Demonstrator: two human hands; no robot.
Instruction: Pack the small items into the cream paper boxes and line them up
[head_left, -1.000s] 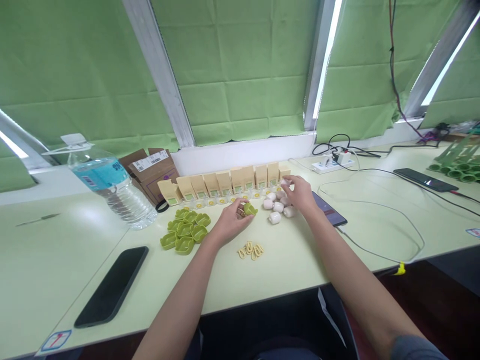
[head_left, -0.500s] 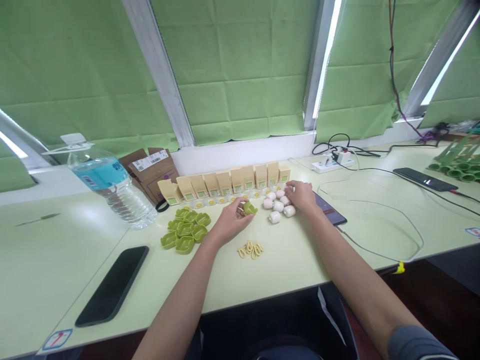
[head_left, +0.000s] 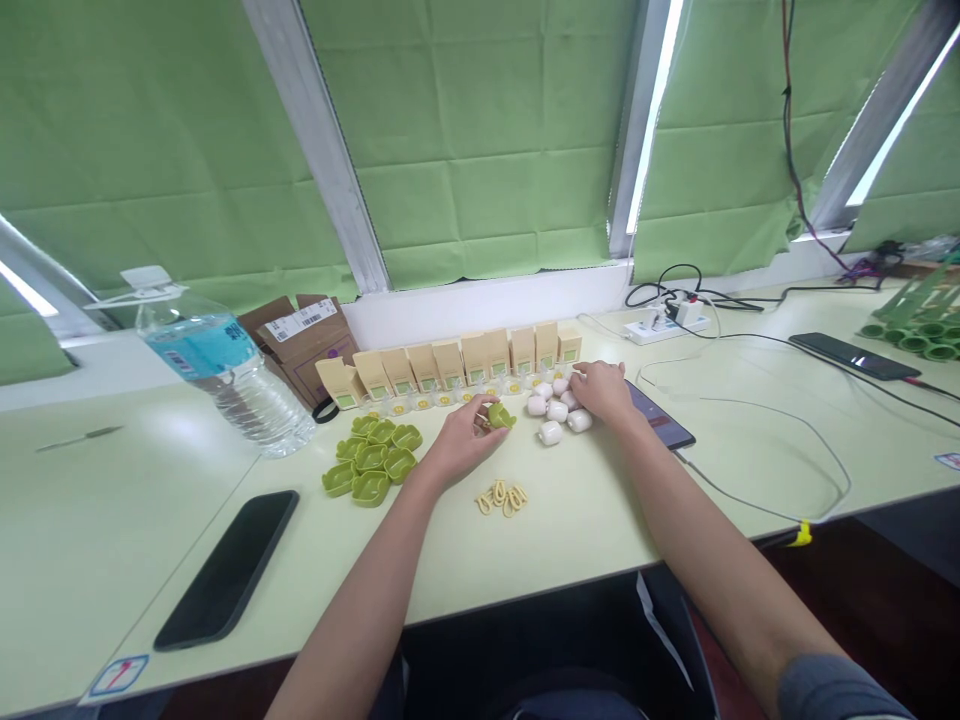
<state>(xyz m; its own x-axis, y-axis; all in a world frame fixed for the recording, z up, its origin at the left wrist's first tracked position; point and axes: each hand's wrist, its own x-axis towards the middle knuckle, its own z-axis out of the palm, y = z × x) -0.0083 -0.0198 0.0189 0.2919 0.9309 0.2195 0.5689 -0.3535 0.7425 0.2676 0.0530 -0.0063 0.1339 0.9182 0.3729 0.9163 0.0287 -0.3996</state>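
While a heap of shells (head_left: 371,462) lies loose on the desk (head_left: 600,520) at your left, your left hand (head_left: 459,450) pinches one green shell (head_left: 499,415) just above the surface, with the yellow loops (head_left: 502,497) lying untouched just in front of it. Further right, your right hand (head_left: 604,392) rests curled over the pink pods (head_left: 551,420); I cannot tell whether it grips one. Judging by these loose heaps and the boxes (head_left: 450,368) standing open along the back, most of the work looks undone.
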